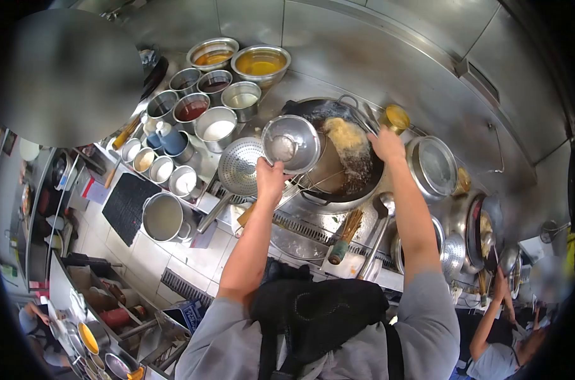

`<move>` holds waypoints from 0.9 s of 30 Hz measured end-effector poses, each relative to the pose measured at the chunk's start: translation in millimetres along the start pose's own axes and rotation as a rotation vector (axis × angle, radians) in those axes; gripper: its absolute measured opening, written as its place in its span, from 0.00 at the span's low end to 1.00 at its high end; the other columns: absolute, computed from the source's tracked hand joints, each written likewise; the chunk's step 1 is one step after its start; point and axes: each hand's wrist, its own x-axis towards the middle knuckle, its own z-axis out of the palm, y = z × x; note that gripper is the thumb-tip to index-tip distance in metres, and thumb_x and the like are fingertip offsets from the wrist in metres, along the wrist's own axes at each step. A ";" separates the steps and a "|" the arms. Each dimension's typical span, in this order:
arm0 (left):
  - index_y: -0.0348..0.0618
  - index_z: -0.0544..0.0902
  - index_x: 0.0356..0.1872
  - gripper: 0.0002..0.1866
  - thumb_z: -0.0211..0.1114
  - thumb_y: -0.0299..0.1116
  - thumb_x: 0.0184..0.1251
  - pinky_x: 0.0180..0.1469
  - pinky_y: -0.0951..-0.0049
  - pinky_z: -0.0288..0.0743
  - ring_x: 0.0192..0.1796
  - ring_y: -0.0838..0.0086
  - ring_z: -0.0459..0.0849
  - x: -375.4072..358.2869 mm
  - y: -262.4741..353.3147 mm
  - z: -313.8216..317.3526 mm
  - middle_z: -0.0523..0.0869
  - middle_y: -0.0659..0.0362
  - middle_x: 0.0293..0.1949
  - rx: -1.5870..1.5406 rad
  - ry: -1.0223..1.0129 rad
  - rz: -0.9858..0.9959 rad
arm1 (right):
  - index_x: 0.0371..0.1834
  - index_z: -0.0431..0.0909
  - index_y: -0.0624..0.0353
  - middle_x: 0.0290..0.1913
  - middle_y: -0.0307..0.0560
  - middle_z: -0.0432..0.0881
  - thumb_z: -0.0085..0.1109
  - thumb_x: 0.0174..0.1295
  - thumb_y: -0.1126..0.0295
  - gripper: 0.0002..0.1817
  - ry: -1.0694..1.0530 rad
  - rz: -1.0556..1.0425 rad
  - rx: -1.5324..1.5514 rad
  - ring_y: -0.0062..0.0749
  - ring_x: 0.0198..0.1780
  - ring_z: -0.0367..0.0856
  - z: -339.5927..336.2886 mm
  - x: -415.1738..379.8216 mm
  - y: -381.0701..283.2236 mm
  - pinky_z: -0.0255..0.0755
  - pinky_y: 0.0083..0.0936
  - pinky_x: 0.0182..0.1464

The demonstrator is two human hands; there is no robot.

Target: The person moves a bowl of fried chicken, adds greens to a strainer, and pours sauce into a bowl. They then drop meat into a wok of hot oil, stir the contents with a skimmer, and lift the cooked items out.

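Observation:
My left hand (pixel 269 176) grips the rim of a metal bowl (pixel 292 144) that has a little pale stuff at its bottom. The bowl is over the left side of a large wok (pixel 366 183) of bubbling oil. Battered golden food (pixel 347 136) floats in the oil. My right hand (pixel 387 144), at the wok's right rim, is closed on a thin metal utensil (pixel 362 119) reaching over the food. A perforated ladle (pixel 242 166) lies just left of my left hand, and a wire strainer (pixel 312 180) crosses the wok's front edge.
Metal pots of sauces and powders (pixel 216 126) stand at the left, with two oil bowls (pixel 261 62) behind. A white pot (pixel 164 217) is at the lower left. A brush (pixel 345 237) and ladle (pixel 383 209) lie before the wok. Another person's hand (pixel 500 282) works at the far right.

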 end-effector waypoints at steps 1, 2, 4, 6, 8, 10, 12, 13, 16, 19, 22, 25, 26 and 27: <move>0.25 0.65 0.49 0.13 0.53 0.19 0.67 0.40 0.66 0.91 0.45 0.60 0.85 1.0 -1.1 -2.0 0.75 0.43 0.50 -0.051 -0.016 -0.036 | 0.55 0.76 0.65 0.50 0.66 0.83 0.57 0.66 0.51 0.27 0.017 0.035 0.040 0.61 0.51 0.82 -0.7 -22.3 8.1 0.75 0.49 0.54; 0.26 0.65 0.50 0.14 0.53 0.20 0.66 0.39 0.65 0.90 0.46 0.61 0.84 2.6 -6.1 -5.9 0.76 0.44 0.49 -0.147 -0.035 -0.057 | 0.57 0.73 0.65 0.50 0.67 0.83 0.57 0.66 0.50 0.29 0.057 0.042 0.077 0.62 0.51 0.82 8.5 -44.5 20.2 0.75 0.50 0.54; 0.28 0.67 0.52 0.15 0.55 0.21 0.66 0.40 0.64 0.89 0.46 0.62 0.84 -4.8 1.4 -14.5 0.76 0.45 0.51 -0.202 -0.055 -0.107 | 0.61 0.69 0.65 0.53 0.68 0.80 0.56 0.67 0.47 0.32 0.180 0.028 0.081 0.64 0.51 0.81 53.6 -87.4 58.3 0.74 0.51 0.54; 0.32 0.68 0.55 0.17 0.57 0.23 0.66 0.43 0.61 0.87 0.49 0.62 0.83 -7.3 -1.7 -35.2 0.77 0.49 0.53 -0.256 -0.097 -0.216 | 0.64 0.69 0.66 0.59 0.67 0.77 0.58 0.65 0.48 0.34 -0.133 0.203 0.052 0.64 0.55 0.79 80.1 -122.8 85.6 0.74 0.50 0.56; 0.34 0.68 0.56 0.18 0.57 0.23 0.67 0.43 0.61 0.87 0.50 0.63 0.82 -37.1 15.1 -56.0 0.77 0.50 0.53 -0.306 -0.057 -0.192 | 0.63 0.71 0.68 0.55 0.70 0.79 0.59 0.65 0.50 0.34 -0.100 0.057 0.150 0.65 0.55 0.79 115.6 -155.3 123.8 0.72 0.49 0.57; 0.36 0.69 0.59 0.19 0.57 0.24 0.68 0.43 0.60 0.87 0.51 0.64 0.81 -62.1 19.0 -88.6 0.78 0.52 0.52 -0.372 -0.075 -0.138 | 0.63 0.70 0.73 0.55 0.73 0.79 0.59 0.66 0.48 0.36 -0.048 0.164 0.208 0.65 0.57 0.78 108.4 -176.1 102.6 0.71 0.47 0.57; 0.37 0.68 0.61 0.21 0.58 0.25 0.68 0.42 0.61 0.87 0.51 0.67 0.80 -100.4 11.4 -131.5 0.78 0.53 0.51 -0.412 -0.031 -0.079 | 0.58 0.72 0.77 0.50 0.74 0.80 0.56 0.71 0.50 0.33 0.341 -0.157 0.432 0.67 0.52 0.79 121.8 -194.7 90.6 0.73 0.46 0.54; 0.37 0.68 0.62 0.22 0.58 0.25 0.67 0.42 0.61 0.87 0.51 0.68 0.80 -122.8 11.9 -155.5 0.78 0.54 0.51 -0.412 0.010 -0.047 | 0.59 0.72 0.77 0.48 0.74 0.81 0.56 0.71 0.50 0.34 0.386 -0.132 0.475 0.64 0.50 0.81 116.8 -206.9 65.6 0.73 0.44 0.54; 0.37 0.69 0.61 0.22 0.59 0.26 0.66 0.42 0.62 0.87 0.50 0.69 0.80 -211.2 9.1 -214.7 0.78 0.54 0.50 -0.254 0.313 0.003 | 0.63 0.69 0.75 0.52 0.69 0.81 0.56 0.72 0.53 0.32 0.092 -0.251 0.742 0.54 0.52 0.81 91.6 -240.3 -6.4 0.73 0.40 0.56; 0.32 0.70 0.57 0.19 0.57 0.25 0.65 0.41 0.63 0.88 0.49 0.68 0.82 -316.2 -18.5 -266.3 0.78 0.50 0.47 -0.281 0.718 0.012 | 0.66 0.68 0.69 0.44 0.51 0.82 0.56 0.73 0.62 0.26 -0.252 -0.378 1.087 0.29 0.37 0.80 138.1 -248.5 -36.0 0.75 0.24 0.35; 0.29 0.71 0.53 0.17 0.54 0.23 0.64 0.43 0.62 0.89 0.48 0.64 0.84 -426.7 -70.9 -316.9 0.79 0.47 0.49 -0.333 1.135 0.087 | 0.72 0.61 0.60 0.31 0.40 0.76 0.57 0.72 0.63 0.29 -0.688 -0.373 1.157 0.16 0.22 0.69 121.7 -312.0 -102.4 0.63 0.16 0.20; 0.27 0.73 0.51 0.14 0.52 0.21 0.65 0.44 0.60 0.89 0.48 0.59 0.85 -526.5 -68.8 -321.2 0.79 0.44 0.51 -0.471 1.640 0.325 | 0.73 0.58 0.58 0.27 0.38 0.74 0.58 0.72 0.61 0.31 -0.948 -0.503 1.108 0.15 0.18 0.66 152.9 -349.6 -128.7 0.61 0.17 0.17; 0.28 0.72 0.53 0.14 0.52 0.21 0.67 0.44 0.58 0.89 0.47 0.59 0.85 -558.7 -84.1 -337.3 0.79 0.45 0.52 -0.526 1.734 0.424 | 0.73 0.58 0.57 0.27 0.38 0.75 0.58 0.72 0.60 0.31 -1.071 -0.549 1.063 0.16 0.18 0.66 162.3 -362.7 -136.4 0.61 0.17 0.17; 0.29 0.72 0.55 0.14 0.52 0.22 0.70 0.43 0.55 0.90 0.47 0.59 0.85 -589.9 -101.5 -356.7 0.78 0.46 0.52 -0.581 1.825 0.522 | 0.73 0.58 0.57 0.27 0.38 0.75 0.58 0.72 0.60 0.31 -1.095 -0.569 1.049 0.16 0.18 0.66 170.0 -375.0 -142.0 0.61 0.17 0.17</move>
